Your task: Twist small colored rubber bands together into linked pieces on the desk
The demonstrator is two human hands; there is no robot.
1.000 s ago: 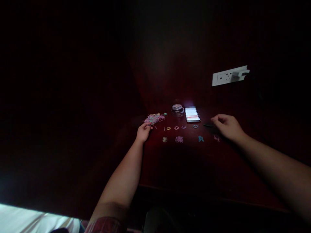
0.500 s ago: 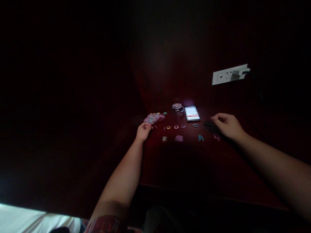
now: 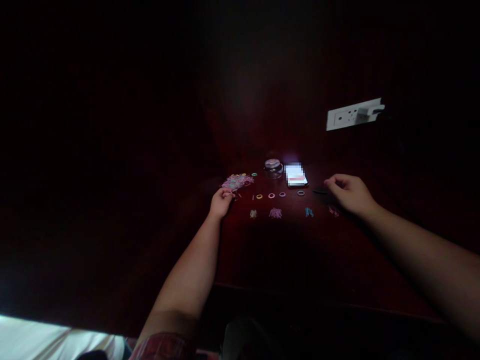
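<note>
My left hand [image 3: 222, 202] rests at the near edge of a heap of small pastel hair ties [image 3: 237, 181]. Its thumb and fingers are pinched together; whatever is between them is too small to make out. On the right, my right hand [image 3: 348, 191] is also closed in a pinch, above a small pink bunch [image 3: 333, 211]. A thin dark object [image 3: 320, 191] lies by its fingertips, and I cannot tell whether they grip it. Between the hands runs a row of rings: yellow [image 3: 259, 197], pink [image 3: 271, 196], purple [image 3: 282, 194] and grey-blue [image 3: 300, 193].
Nearer me lie pale yellow [image 3: 253, 214], purple [image 3: 275, 213] and blue [image 3: 309, 212] bunches. Behind the rings stand a clear lidded jar [image 3: 273, 170] and a lit phone [image 3: 296, 174]. A wall socket [image 3: 352, 115] with a plug is at the upper right. The dark red tabletop [image 3: 270, 260] is dimly lit.
My left fingers have shifted slightly at the heap's edge, and a few loose ties beside them look rearranged. The right hand stays in place. The whole view has moved marginally.
</note>
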